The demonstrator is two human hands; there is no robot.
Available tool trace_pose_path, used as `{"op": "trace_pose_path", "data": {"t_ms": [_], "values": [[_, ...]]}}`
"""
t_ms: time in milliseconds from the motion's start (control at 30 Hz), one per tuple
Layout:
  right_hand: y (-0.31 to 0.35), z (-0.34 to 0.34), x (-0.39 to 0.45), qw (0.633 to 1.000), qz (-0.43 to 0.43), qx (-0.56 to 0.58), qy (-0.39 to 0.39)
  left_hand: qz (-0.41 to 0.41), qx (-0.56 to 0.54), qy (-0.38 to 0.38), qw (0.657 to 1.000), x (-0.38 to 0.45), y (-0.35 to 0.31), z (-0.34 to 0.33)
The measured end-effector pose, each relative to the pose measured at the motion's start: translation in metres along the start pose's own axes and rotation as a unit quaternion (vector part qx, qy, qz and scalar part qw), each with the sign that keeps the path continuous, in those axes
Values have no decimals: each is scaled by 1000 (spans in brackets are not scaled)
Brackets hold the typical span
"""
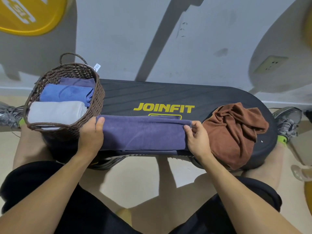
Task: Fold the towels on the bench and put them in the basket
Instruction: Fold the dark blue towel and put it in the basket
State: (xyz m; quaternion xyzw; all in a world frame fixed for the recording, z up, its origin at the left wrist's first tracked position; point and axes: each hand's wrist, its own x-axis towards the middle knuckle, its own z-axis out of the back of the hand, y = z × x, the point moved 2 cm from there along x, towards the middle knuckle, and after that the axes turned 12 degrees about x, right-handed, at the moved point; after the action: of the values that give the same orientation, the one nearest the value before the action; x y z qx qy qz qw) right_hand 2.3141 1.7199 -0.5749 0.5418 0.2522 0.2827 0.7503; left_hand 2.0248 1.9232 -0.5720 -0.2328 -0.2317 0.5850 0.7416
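A pale tiled floor and a grey wall frame a black padded bench [168, 97] with ribbed upholstery and yellow lettering, which the person straddles in dark shorts.

Nearest the person, along the bench's front edge, lies the purple towel [143, 132], already folded into a long flat band with a doubled far edge. The left hand [92, 134] grips its left end, thumb curled over the top. The right hand [197, 137] pinches the right end between thumb and fingertips. The cloth looks like thin, matte microfibre: light, limp and not fragile, so it should sag wherever it is unsupported. Holding it at both ends, as now, seems the sound choice; bringing one end across to the other would halve it neatly, and a palm could smooth the crease.

On the bench's right end, just beside the right hand, sits the brown towel [236, 132], crumpled in soft heaps and draping over the front edge. It is probably equally light and would need shaking out by two corners.

On the bench's left end stands the woven basket [99, 98], dark brown wicker, round-walled, stiff, with a loop handle at the back. Inside it folded towels lie side by side: a grey towel [55, 112] nearest, a blue towel [65, 93] behind it, and another purple one at the back.
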Motion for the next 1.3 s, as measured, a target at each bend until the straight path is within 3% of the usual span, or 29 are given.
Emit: {"op": "trace_pose_path", "data": {"t_ms": [267,533,633,833,1067,1133,1200,1300], "values": [[56,19,15,991,116,4,-67,-116,-62,-25,991,27,-43,48],[138,53,49,981,162,0,-110,-223,75,-64,970,75,-104,114],[161,62,55,976,172,-26,-134,-239,74,-64,966,87,-121,129],[189,71,53,967,196,3,-165,-200,-30,-13,979,92,-142,134],[193,87,48,974,170,22,-149,-205,-12,-8,979,78,-156,139],[191,93,50,985,125,-42,-115,-170,0,40,985,80,-155,137],[187,97,52,989,79,-89,-91,-91,-21,139,986,82,-150,131],[183,95,49,996,34,-3,-81,-14,-140,204,969,76,-152,121]]}}
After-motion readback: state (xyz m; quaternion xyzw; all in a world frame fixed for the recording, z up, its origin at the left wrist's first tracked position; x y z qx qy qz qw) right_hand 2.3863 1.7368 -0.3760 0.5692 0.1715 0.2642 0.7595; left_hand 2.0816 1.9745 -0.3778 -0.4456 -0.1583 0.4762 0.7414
